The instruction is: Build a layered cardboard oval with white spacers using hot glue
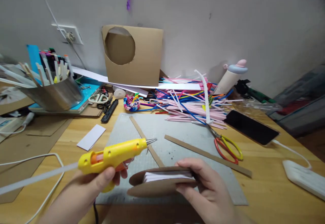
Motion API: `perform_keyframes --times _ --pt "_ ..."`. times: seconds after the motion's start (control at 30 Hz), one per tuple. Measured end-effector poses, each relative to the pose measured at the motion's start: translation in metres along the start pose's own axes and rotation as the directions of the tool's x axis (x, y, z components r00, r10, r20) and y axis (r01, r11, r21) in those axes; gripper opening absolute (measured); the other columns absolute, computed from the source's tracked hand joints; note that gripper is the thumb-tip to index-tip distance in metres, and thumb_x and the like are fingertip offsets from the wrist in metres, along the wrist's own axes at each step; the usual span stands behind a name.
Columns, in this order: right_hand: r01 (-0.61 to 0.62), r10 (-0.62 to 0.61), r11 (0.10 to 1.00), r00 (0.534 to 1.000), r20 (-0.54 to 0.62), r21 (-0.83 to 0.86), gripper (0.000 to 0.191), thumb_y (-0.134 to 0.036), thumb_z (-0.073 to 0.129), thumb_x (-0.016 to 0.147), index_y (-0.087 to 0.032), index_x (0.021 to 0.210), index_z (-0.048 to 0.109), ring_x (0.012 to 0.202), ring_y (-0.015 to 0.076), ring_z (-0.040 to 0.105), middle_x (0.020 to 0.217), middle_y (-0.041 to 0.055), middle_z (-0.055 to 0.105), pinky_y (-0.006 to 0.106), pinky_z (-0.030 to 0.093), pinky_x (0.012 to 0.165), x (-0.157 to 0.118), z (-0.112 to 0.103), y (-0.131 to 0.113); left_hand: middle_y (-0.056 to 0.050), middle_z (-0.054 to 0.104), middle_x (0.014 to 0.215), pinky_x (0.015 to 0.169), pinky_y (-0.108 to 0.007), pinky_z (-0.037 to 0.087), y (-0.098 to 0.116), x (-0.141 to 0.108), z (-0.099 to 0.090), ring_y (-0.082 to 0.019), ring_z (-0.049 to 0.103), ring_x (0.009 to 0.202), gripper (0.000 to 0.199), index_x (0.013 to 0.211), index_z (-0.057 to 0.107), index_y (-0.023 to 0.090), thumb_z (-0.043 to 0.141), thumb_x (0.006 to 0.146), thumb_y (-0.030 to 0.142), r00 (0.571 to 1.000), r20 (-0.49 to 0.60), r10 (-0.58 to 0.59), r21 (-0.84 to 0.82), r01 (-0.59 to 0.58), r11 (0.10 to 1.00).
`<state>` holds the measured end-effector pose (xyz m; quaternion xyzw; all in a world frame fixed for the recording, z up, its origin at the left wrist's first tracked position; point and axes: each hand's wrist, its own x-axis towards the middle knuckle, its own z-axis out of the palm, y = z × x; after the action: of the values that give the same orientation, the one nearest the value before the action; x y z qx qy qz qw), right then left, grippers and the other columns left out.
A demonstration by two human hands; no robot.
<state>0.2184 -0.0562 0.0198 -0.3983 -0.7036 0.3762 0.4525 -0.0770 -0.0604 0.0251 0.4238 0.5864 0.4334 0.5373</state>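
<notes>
A yellow glue gun with a long clear glue stick in its back is gripped in my left hand. Its metal nozzle points right, above the grey cutting mat. My right hand pinches two round cardboard discs at their right edge. Between the discs sits a stack of folded white paper. Beyond my hands, two narrow cardboard strips lie on the mat, one reaching past its right edge. The gun's nozzle is apart from the discs.
A cardboard panel with a round hole leans on the wall. Pipe cleaners lie heaped behind the mat. Scissors, a phone and a power strip are at right. A metal holder and utility knife are at left.
</notes>
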Motion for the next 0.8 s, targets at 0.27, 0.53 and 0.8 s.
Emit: perform_keyframes --times 0.27,0.53,0.8 --pt "-0.112 0.099 0.978 0.992 0.079 0.176 0.039 -0.015 0.060 0.087 -0.039 0.117 0.053 0.097 0.0135 0.058 0.108 -0.0031 0.061 0.021 0.047 0.085 0.006 0.006 0.002 -0.004 0.070 0.082 0.056 -0.026 0.047 0.032 0.009 0.037 -0.014 0.055 0.058 0.039 0.093 0.069 0.020 0.063 0.076 0.054 0.992 -0.069 0.105 0.092 -0.099 0.991" --pt "-0.209 0.134 0.863 0.972 0.190 0.459 0.023 -0.023 0.070 0.082 -0.029 0.101 0.059 0.087 0.0155 0.054 0.095 -0.0008 0.058 0.025 0.043 0.077 0.004 0.024 -0.002 -0.001 0.065 0.079 0.074 -0.031 0.047 0.042 0.044 0.074 -0.021 0.060 0.083 0.029 0.099 0.063 0.020 0.059 0.077 0.038 0.982 0.139 0.126 0.172 -0.150 0.974" --pt "-0.447 0.543 0.390 0.818 0.191 0.805 0.008 -0.023 0.067 0.082 -0.020 0.089 0.064 0.077 0.0145 0.058 0.089 0.0014 0.061 0.026 0.049 0.068 0.022 0.041 -0.003 -0.009 0.065 0.105 0.089 -0.039 0.046 0.001 0.032 0.110 -0.023 0.062 0.093 0.051 0.122 0.050 0.016 0.061 0.077 0.038 0.989 0.070 0.130 -0.088 -0.124 0.988"
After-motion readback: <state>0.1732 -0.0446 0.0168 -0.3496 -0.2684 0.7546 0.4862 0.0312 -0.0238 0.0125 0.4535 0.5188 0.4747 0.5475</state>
